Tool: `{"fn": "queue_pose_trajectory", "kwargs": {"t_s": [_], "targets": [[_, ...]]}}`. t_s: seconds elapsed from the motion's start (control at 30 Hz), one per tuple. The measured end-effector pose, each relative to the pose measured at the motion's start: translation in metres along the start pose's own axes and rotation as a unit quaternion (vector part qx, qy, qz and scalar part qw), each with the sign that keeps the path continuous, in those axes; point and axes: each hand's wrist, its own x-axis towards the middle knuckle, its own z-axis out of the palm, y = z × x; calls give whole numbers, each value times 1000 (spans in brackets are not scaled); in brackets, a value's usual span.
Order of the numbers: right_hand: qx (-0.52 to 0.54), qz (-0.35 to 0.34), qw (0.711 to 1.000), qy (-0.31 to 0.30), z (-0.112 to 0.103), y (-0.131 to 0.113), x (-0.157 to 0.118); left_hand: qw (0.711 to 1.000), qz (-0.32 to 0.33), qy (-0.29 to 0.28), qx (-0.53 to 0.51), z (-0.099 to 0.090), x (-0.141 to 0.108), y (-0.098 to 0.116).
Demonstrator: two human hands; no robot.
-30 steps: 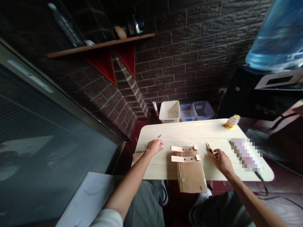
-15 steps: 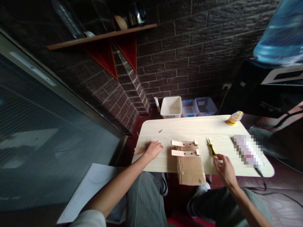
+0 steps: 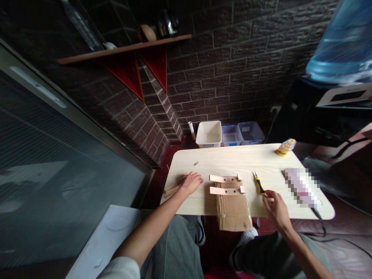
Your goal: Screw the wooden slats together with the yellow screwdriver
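My left hand (image 3: pixel 192 183) lies low over the table's left side, its fingers bent around light wooden strips (image 3: pixel 172 188); the hand partly hides them. At the table's front right, my right hand (image 3: pixel 274 205) has thumb and fingers closed at the handle end of a yellow and black screwdriver (image 3: pixel 259 185), whose tip points away from me. Between the hands, two wooden strips, a far one (image 3: pixel 222 179) and a near one (image 3: pixel 223 191), lie across a cardboard piece (image 3: pixel 233 213). Both show dark holes and a small block at the right end.
Small metal pieces (image 3: pixel 196 163) lie on the pale table (image 3: pixel 232 157). A yellow-based clear container (image 3: pixel 286 147) stands at the back right, beyond a blurred-out object (image 3: pixel 302 188) with a cable. Plastic bins (image 3: pixel 208 133) stand behind the table.
The wooden strips under my left hand have turned and now look more spread apart. My left hand has shifted slightly right; my right hand stays by the screwdriver. The view has tilted a little.
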Motion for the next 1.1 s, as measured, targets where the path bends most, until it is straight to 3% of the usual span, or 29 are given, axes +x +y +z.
{"fn": "queue_pose_trajectory", "kwargs": {"t_s": [0.17,0.33,0.43,0.53,0.73,0.87,0.97,1.1], "targets": [[-2,-10,1000,-2,-1,0,3,995,-25,82,-45,-7,-16,2],[12,-5,1000,-3,-3,-2,-2,971,-136,180,-73,-3,-79,7],[22,5,1000,-7,-6,-3,-10,954,-210,198,-78,6,-114,3],[25,11,1000,-6,-11,-6,-18,939,-279,185,-81,15,-134,-13],[11,25,1000,11,-25,-15,-24,934,-313,110,-129,18,-148,-58],[11,30,999,20,-41,-22,-25,923,-322,107,-180,16,-149,-79],[18,36,999,24,-53,-26,-28,897,-354,137,-226,19,-143,-90],[32,48,998,14,-63,-33,-36,841,-422,157,-299,33,-139,-95]]}}
